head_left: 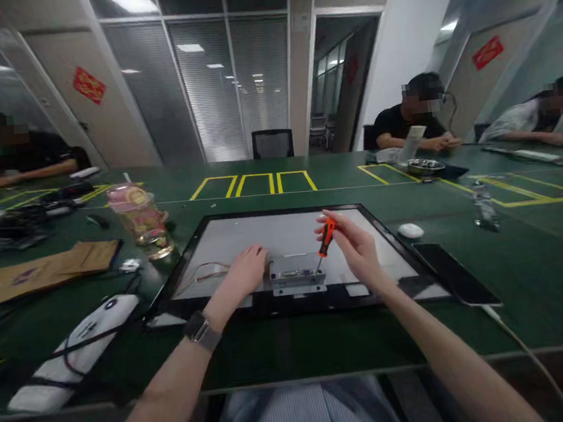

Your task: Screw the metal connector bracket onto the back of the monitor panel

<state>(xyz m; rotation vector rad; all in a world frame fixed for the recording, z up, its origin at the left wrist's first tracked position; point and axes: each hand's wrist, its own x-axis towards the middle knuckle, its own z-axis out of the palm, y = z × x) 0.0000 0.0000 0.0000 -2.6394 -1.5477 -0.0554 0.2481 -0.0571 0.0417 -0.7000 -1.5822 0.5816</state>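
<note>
A display panel (288, 227) with a pale grey back and black frame lies flat in front of me. Near its close edge sits a metal bracket (290, 289) with a row of connector ports. My right hand (358, 246) grips an orange-and-black screwdriver (328, 236), tilted, its tip down at the right end of the bracket. At the bracket's left end, my left hand (247, 269) is closed with bent fingers against its edge; the fingertips are partly hidden. Thin cables (202, 273) lie on the panel left of that hand.
On the left stand a pink-lidded cup (139, 219), a cardboard piece (41, 270) and a white cord-wrapped device (82, 353). To the right lie a phone (456, 273) with a cable, a white mouse-like object (411, 230) and a small clear-wrapped item (485, 206). Several people sit across the table.
</note>
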